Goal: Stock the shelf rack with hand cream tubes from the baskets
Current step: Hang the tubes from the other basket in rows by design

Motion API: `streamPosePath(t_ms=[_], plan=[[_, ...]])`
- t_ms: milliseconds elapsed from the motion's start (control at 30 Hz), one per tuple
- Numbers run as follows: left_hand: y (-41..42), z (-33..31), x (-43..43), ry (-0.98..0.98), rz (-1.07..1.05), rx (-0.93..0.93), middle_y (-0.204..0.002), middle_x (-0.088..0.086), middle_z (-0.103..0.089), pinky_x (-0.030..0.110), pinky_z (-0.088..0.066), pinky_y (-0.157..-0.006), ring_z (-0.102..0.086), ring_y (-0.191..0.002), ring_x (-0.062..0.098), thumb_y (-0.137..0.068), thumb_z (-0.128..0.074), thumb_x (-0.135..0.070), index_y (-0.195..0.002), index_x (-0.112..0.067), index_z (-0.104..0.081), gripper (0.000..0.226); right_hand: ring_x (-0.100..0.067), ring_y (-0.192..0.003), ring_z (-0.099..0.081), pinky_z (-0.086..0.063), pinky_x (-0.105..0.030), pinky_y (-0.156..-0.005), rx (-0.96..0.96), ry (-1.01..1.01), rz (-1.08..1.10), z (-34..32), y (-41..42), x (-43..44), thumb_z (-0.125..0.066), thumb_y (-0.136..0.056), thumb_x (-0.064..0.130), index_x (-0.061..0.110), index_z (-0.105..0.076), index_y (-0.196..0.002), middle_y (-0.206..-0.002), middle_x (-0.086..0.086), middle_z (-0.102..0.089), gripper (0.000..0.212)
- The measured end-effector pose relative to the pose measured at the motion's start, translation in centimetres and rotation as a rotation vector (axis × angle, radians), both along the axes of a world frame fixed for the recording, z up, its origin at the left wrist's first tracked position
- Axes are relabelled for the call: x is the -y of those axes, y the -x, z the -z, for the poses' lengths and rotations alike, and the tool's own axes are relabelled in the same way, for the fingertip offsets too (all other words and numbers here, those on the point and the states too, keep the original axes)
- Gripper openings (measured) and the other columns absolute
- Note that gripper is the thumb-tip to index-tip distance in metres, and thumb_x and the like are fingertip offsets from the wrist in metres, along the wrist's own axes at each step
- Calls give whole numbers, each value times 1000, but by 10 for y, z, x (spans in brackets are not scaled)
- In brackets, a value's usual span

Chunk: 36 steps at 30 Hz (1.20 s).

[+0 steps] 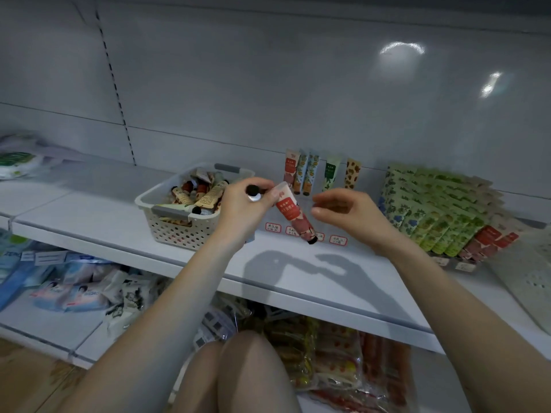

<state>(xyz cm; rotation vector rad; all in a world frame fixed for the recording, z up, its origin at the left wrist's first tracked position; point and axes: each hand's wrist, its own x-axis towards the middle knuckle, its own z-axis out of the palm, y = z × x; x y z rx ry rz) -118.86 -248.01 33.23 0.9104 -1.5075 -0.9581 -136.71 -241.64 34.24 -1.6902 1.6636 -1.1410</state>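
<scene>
While the left hand (pixel 247 201) grips a red tube (pixel 287 209) hanging cap-down, the right hand (pixel 343 210) hovers slack-fingered just right of it

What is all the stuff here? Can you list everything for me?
shelf: one, white, across the middle
basket: one, white with grey handles, on the shelf left of the hands, full of tubes
standing tubes: five, mixed colours, row at the back of the shelf
red tube: one, red and white, black cap, hanging cap down
price labels: several, white with red edges, in front of the standing tubes
packets: many, green, blue, red, right side of the shelf
left hand: pinches the red tube
right hand: open, empty, right of the red tube
</scene>
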Motion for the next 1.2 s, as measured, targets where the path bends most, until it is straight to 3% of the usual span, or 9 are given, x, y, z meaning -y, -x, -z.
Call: streamPosePath(t_ms=[200,300,367,433,500,600,767,900,1200], plan=[[9,2,8,68,20,55,-77,-8,-60,28,-50,-74,-58,-79,15,-83,-68,-8,-88,-10,-67,6,-11,-85,-64,-51,-20,-77,-286,145,-94,-6,-21,22,-68,-83,17,12,-66,-106,-95,-2,-68,23],[9,8,19,8,19,1,-77,-4,-62,16,-48,-60,-62,-73,16,-82,-68,-8,-87,-10,-66,5,-4,-74,-60,-48,-16,-66,-339,126,-49,-5,-21,36,-69,-82,16,10,-64,-96,-89,2,-64,16],[9,13,24,-70,18,-73,-76,1,-62,18,-49,-56,-62,-60,10,-82,-70,-10,-81,-12,-62,8,-5,-73,-58,-47,-15,-64,-344,147,44,-8,-18,50,-71,-80,16,8,-61,-93,-88,0,-63,18],[9,19,30,-120,-2,-74,-75,-1,-58,29,-50,-62,-57,-52,8,-83,-69,-19,-76,-19,-56,16,-9,-68,-58,-48,-16,-60,-279,162,142,-14,-14,69,-70,-80,12,7,-57,-99,-82,-1,-62,24],[9,24,36,-182,14,-68,-71,-1,-54,36,-48,-70,-54,-59,14,-85,-65,-24,-77,-21,-51,17,-9,-64,-58,-52,-17,-57,-201,156,217,-23,-12,89,-65,-82,9,11,-52,-103,-75,2,-59,25],[8,27,45,-287,80,-133,-71,1,-51,40,-44,-76,-51,-70,18,-89,-53,-14,-81,-20,-48,11,-19,-76,-61,-52,-29,-66,-300,191,315,-34,-10,122,-58,-86,13,9,-57,-104,-89,-8,-65,18],[5,33,63,-230,81,-76,-79,0,-51,35,-45,-76,-54,-72,12,-94,-46,-13,-94,-13,-47,1,-17,-79,-56,-43,-27,-65,-421,214,341,-36,-15,169,-53,-89,14,5,-61,-102,-101,-12,-64,18],[4,40,75,-169,42,-79,-81,-1,-54,31,-47,-76,-58,-74,10,-95,-49,-17,-104,-10,-48,12,-27,-93,-61,-48,-31,-74,-518,159,366,-26,-20,193,-51,-90,10,3,-61,-105,-104,-14,-64,20],[9,48,86,-160,21,-93,-81,-2,-57,29,-48,-77,-60,-76,10,-95,-50,-19,-107,-13,-49,13,-20,-77,-52,-41,-28,-63,-608,123,377,-5,-19,219,-42,-94,9,0,-57,-102,-98,-16,-62,19]])
